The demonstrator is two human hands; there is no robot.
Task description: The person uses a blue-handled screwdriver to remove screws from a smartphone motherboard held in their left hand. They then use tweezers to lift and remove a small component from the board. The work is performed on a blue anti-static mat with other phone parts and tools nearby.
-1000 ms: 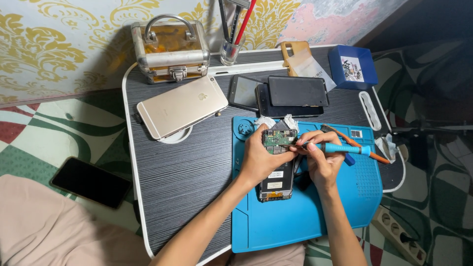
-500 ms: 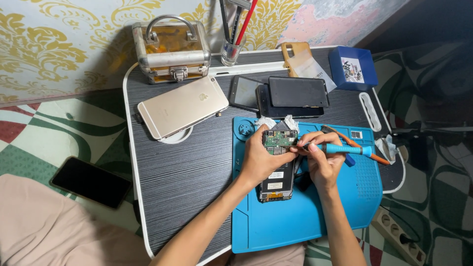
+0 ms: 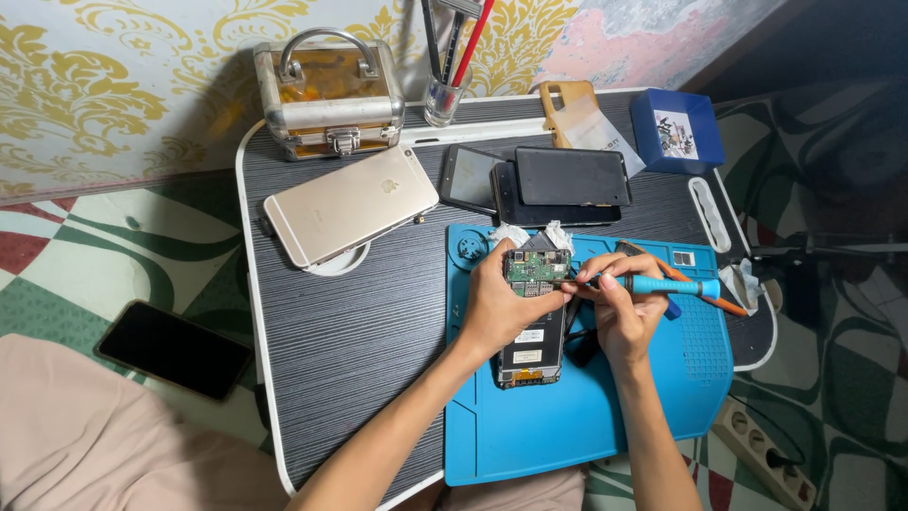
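- An opened phone [image 3: 532,317] is laid lengthwise on the blue mat [image 3: 605,416], at the mat's upper middle, its back cover off.
- A green circuit board with small metal shields is exposed at the phone's 12 o'clock end; below it a black battery with white labels is seen, and an orange strip at the 6 o'clock end.
- The phone is gripped along its 9 o'clock edge by the left hand [image 3: 497,308], fingers curled round it, thumb at the top corner.
- A blue-handled screwdriver [image 3: 657,284] is pinched in the right hand [image 3: 619,317], closed about the shaft; its tip is set at the board's 3 o'clock edge.
- The handle is pointed toward 3 o'clock, over an orange-handled tool [image 3: 705,293] partly hidden beneath.
- White wads [image 3: 511,234] are seen at 12 o'clock of the phone.
- On the table [image 3: 359,341], a gold phone [image 3: 350,203] lies at 10 o'clock, dark phones [image 3: 567,178] at 12 o'clock.
- A metal case [image 3: 326,95] and a blue box [image 3: 676,130] stand at the far edge.
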